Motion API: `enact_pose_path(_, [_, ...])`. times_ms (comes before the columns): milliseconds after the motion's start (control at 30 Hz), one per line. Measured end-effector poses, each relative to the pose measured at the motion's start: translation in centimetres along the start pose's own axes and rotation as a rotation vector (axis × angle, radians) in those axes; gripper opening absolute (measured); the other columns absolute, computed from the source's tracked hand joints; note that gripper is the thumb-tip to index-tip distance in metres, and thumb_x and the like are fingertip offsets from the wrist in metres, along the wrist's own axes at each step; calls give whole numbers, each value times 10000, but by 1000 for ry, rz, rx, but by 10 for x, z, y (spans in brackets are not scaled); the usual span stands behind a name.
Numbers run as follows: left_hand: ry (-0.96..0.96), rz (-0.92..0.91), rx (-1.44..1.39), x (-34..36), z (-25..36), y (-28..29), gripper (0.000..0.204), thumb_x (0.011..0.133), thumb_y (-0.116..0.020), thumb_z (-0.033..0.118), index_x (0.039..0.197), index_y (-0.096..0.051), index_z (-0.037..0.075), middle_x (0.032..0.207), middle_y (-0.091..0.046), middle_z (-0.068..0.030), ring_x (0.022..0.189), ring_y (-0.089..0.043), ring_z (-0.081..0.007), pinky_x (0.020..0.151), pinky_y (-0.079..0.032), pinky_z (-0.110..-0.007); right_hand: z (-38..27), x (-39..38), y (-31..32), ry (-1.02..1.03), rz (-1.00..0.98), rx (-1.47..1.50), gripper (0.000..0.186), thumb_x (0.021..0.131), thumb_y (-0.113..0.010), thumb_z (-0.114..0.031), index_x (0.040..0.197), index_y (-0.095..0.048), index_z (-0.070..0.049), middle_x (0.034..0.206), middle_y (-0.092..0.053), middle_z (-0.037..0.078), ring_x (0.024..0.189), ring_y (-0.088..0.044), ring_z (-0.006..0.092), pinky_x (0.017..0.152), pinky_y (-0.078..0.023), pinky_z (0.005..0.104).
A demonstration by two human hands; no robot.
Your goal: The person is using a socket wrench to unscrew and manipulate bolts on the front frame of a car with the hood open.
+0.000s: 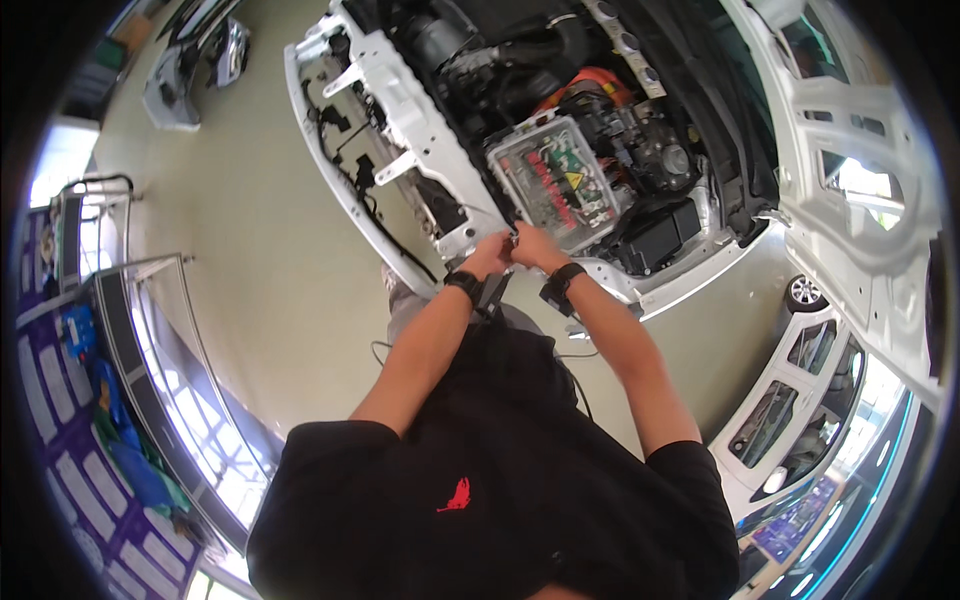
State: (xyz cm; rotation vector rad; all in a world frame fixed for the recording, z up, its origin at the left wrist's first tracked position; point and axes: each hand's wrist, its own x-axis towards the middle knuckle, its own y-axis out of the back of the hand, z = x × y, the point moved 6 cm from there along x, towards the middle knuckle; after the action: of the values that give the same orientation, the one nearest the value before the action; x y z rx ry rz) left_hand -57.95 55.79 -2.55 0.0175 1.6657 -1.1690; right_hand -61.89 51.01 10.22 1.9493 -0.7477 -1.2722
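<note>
My left hand (487, 255) and my right hand (537, 247) meet at the near corner of an open car engine bay, over the white front frame (425, 135). Both have their fingers curled in, close to touching each other. A thin dark cable (482, 209) runs up to the fingers; what they pinch is too small and hidden to name. Just beyond my right hand lies an electronics box (556, 183) with a clear cover, showing green circuit boards and red parts inside. To its right sits a black box (655, 240).
Thick orange cables (600, 80) and black hoses fill the far engine bay. A raised white hood (860, 190) stands at the right. A white car (790, 415) is parked at lower right. A removed bumper (172, 90) lies on the floor at upper left, and a metal railing (150, 265) stands left.
</note>
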Motion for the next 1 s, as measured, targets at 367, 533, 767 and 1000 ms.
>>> enact_pose_path(367, [-77, 15, -92, 4, -6, -7, 130, 864, -476, 200, 837, -547, 94, 709, -556, -18, 610, -509, -162, 588, -416, -314, 15, -6, -28, -372, -292, 810, 492, 636, -613, -146, 1114, -498, -127, 859, -612, 159, 740, -620, 269, 652, -485, 353])
enact_pose_path(533, [-73, 129, -3, -21, -6, -21, 158, 837, -541, 250, 811, -549, 95, 722, -552, -19, 650, -515, -147, 604, -407, -307, 28, 4, -11, -210, -53, 320, 615, 638, -578, -30, 1227, -421, -112, 961, -606, 160, 836, -604, 277, 629, -487, 376])
enact_pose_path(767, [-69, 39, 2, -9, -10, -15, 146, 838, -560, 257, 821, -555, 112, 776, -538, 3, 749, -509, -123, 705, -423, -284, -5, 3, 11, 60, -115, -310, 612, 665, -575, -85, 1249, -396, -105, 902, -610, 178, 794, -603, 313, 656, -475, 401])
enact_pose_path(1000, [-126, 127, 71, -31, -3, -19, 129, 854, -530, 238, 853, -569, 114, 804, -563, 4, 738, -499, -113, 653, -396, -249, 34, 1, -43, -455, -467, 1010, 598, 648, -548, -63, 1226, -400, -36, 839, -621, 138, 653, -615, 200, 493, -471, 301])
